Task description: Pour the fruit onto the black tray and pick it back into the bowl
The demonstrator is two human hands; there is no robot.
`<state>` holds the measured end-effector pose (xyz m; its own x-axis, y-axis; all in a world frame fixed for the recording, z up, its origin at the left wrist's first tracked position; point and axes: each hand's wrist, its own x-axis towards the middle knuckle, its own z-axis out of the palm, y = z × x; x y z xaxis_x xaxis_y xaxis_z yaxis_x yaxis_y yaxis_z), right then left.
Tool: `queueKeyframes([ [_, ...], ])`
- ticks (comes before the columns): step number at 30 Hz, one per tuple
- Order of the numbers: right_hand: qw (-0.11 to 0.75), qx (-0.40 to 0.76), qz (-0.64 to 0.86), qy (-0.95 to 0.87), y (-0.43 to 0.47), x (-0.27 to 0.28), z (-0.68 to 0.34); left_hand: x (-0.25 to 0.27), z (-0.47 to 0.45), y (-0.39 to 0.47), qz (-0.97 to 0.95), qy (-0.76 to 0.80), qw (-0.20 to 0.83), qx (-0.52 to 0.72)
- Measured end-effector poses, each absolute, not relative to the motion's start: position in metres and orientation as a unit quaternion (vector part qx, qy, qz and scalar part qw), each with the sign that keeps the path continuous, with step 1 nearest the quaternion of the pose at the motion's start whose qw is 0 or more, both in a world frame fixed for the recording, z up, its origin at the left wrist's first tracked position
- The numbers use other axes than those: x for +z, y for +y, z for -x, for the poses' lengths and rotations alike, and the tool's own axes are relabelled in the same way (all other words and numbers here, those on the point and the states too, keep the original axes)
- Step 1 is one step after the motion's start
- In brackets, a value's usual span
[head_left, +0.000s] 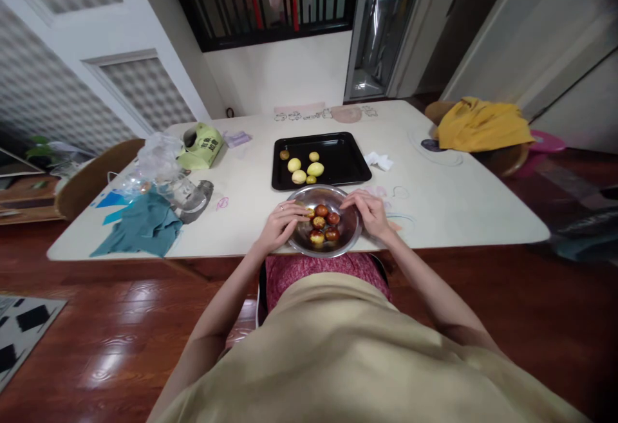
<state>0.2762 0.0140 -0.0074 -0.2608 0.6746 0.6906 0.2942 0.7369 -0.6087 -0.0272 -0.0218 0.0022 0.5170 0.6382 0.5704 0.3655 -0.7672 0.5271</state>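
A shiny metal bowl (348, 235) sits at the table's near edge, holding several round fruits (332, 234), reddish brown with yellow patches; their exact kind is unclear. My left hand (280, 223) lies over the bowl's left rim, fingers stretched out inward. Its fingertips reach a yellowish fruit (310, 213) at the bowl's left side; whether they touch it is hard to see. At the opposite rim, my right hand (369, 210) has its fingers bent over the edge of the bowl. Just behind the bowl stands a black tray (342, 159) with several yellow fruits (315, 169) and smaller brownish ones on its left part.
A crumpled white tissue (379, 161) lies right of the tray. On the left of the white table (241, 217) are a teal cloth (142, 226), clear plastic bags (159, 159) and a green package (203, 146). A yellow garment (483, 125) hangs over a chair at the right.
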Motion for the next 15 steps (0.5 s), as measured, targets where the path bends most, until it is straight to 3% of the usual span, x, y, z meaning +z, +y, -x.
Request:
queueKeyframes([
  [5,0.453,0.118,0.363,-0.806,0.093,0.015,-0.270,0.002,0.026,-0.022,-0.853,0.294,0.174,0.394],
  [15,0.202,0.068,0.359,-0.909,0.225,0.015,-0.231,0.000,0.026,-0.022,-0.855,0.280,0.170,0.402],
])
